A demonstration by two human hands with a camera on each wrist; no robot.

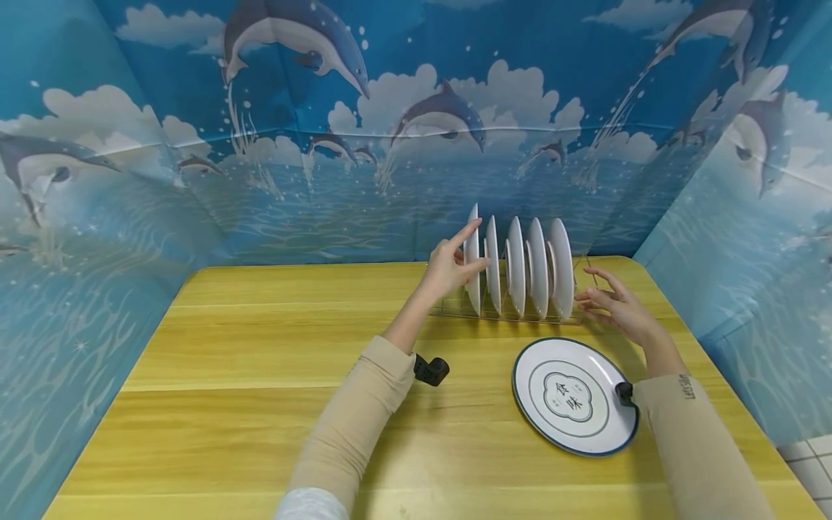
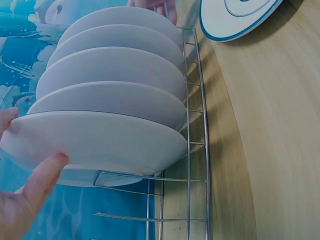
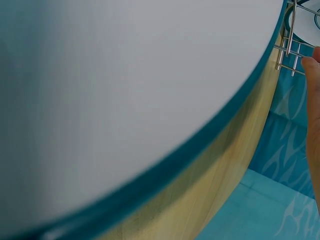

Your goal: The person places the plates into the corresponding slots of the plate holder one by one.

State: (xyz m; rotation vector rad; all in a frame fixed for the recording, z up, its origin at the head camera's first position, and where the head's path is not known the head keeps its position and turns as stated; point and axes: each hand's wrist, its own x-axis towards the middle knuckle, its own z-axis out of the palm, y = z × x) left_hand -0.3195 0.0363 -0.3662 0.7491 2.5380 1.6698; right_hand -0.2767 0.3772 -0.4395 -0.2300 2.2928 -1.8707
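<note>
My left hand is at the left end of a wire dish rack. Its thumb lies against the outer face of the leftmost white plate, and another finger reaches that plate's edge. Several white plates stand upright side by side in the rack. Beyond the rack's right end is my right hand, fingers spread and slightly bent close to the end wires; whether they touch the wire is unclear. A white plate with a blue rim and printed characters lies face up in front of the rack, under my right wrist.
The wooden table has rounded back corners. A blue dolphin-print cloth hangs behind and along both sides. A black wrist camera juts from the left sleeve. White floor tiles show at the lower right.
</note>
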